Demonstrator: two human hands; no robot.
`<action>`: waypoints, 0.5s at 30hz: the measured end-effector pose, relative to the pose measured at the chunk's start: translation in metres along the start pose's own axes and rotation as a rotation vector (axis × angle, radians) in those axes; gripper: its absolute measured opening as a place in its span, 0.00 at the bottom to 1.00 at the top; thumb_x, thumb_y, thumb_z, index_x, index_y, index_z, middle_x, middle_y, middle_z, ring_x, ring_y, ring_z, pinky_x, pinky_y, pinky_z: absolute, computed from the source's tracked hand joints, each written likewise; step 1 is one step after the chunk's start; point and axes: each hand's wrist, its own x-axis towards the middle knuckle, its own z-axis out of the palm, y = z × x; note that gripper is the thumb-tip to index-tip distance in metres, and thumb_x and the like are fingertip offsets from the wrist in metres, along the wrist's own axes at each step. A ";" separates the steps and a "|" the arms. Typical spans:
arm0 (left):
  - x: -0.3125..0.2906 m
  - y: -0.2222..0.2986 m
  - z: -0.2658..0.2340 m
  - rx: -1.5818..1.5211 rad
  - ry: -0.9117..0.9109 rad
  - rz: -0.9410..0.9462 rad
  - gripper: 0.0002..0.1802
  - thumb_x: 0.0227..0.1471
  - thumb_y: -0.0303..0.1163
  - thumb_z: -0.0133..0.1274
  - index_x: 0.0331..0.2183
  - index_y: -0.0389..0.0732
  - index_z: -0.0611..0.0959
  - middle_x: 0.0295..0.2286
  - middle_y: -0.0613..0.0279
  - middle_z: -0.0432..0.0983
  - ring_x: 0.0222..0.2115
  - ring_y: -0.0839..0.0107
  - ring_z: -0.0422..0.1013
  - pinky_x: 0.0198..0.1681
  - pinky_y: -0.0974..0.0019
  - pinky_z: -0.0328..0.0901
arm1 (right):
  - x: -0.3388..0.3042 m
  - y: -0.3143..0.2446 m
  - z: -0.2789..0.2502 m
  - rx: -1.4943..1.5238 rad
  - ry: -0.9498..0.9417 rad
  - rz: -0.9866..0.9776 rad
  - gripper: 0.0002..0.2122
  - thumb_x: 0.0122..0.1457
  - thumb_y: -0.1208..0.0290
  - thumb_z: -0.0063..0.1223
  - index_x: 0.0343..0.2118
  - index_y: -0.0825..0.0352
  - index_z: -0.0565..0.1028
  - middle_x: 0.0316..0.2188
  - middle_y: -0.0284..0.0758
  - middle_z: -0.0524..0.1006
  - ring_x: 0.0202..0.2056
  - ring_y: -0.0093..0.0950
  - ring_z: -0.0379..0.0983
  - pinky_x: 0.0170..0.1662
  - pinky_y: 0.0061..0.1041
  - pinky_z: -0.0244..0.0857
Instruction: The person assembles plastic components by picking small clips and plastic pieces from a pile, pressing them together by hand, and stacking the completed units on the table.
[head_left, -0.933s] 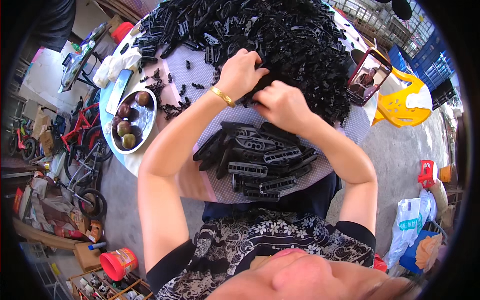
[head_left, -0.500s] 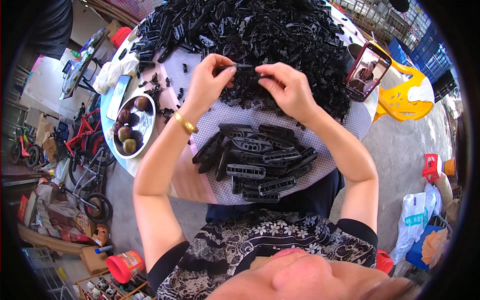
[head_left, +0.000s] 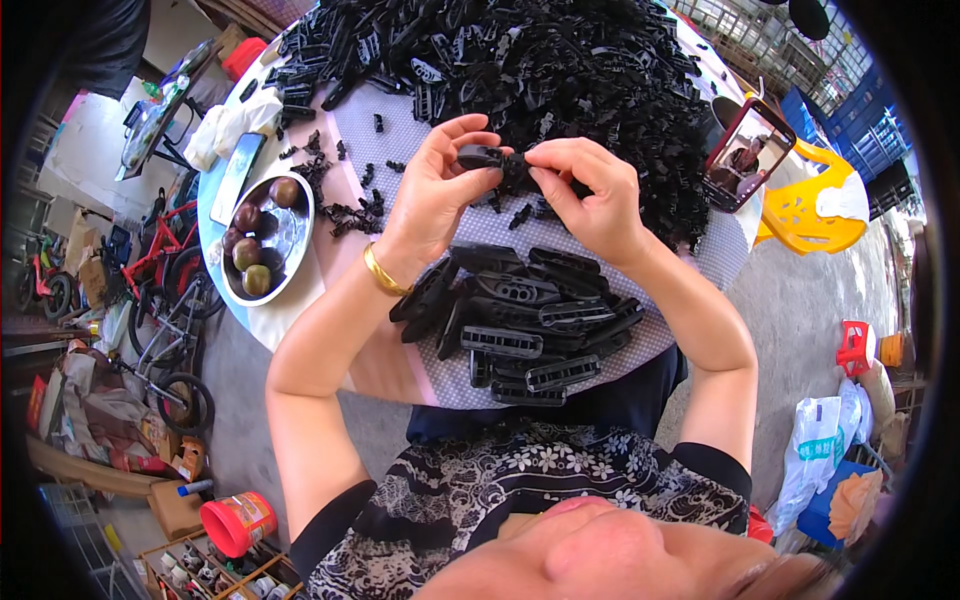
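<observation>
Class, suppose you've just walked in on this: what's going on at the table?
A person is working at a round table. The left hand holds a black piece, and the right hand is at its right end, though what it grips there is hard to make out. Beyond them spreads a heap of black parts; nearer the body lies a pile of longer black pieces. A bowl of round fruit sits to the left.

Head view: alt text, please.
Left hand and right hand hold black parts above a table, between a large black pile and a smaller stack. A bowl of fruit sits left, a propped phone right.
</observation>
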 end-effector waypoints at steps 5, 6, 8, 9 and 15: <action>0.001 -0.003 -0.004 -0.037 -0.045 -0.055 0.24 0.43 0.14 0.54 0.46 0.34 0.70 0.39 0.57 0.73 0.40 0.73 0.71 0.44 0.73 0.67 | 0.001 -0.004 -0.003 0.018 0.023 0.031 0.06 0.47 0.82 0.57 0.30 0.68 0.77 0.29 0.35 0.78 0.28 0.25 0.74 0.28 0.19 0.68; 0.001 -0.005 -0.004 -0.019 -0.055 -0.062 0.24 0.43 0.14 0.54 0.45 0.33 0.70 0.40 0.56 0.73 0.40 0.73 0.71 0.45 0.73 0.67 | 0.001 -0.004 -0.002 0.026 0.031 0.042 0.06 0.47 0.82 0.58 0.29 0.68 0.78 0.29 0.35 0.78 0.28 0.26 0.75 0.28 0.19 0.68; 0.000 -0.007 -0.003 -0.003 -0.066 -0.069 0.23 0.44 0.14 0.54 0.45 0.33 0.71 0.41 0.55 0.73 0.39 0.73 0.71 0.45 0.72 0.67 | 0.001 -0.002 -0.001 -0.007 0.037 -0.022 0.06 0.46 0.82 0.58 0.29 0.68 0.78 0.29 0.35 0.78 0.28 0.28 0.74 0.29 0.20 0.68; 0.000 -0.008 -0.003 -0.023 -0.080 -0.069 0.23 0.44 0.14 0.54 0.45 0.33 0.71 0.40 0.55 0.73 0.38 0.72 0.72 0.45 0.71 0.68 | 0.001 -0.001 0.000 -0.040 0.044 -0.086 0.06 0.45 0.81 0.58 0.29 0.67 0.78 0.29 0.35 0.78 0.28 0.29 0.74 0.30 0.21 0.69; -0.003 -0.004 0.000 0.025 -0.060 -0.096 0.21 0.45 0.17 0.54 0.45 0.32 0.71 0.39 0.55 0.73 0.36 0.71 0.73 0.43 0.68 0.70 | 0.002 -0.001 -0.001 -0.289 0.012 -0.258 0.07 0.43 0.80 0.59 0.28 0.66 0.78 0.28 0.34 0.78 0.28 0.30 0.73 0.31 0.24 0.69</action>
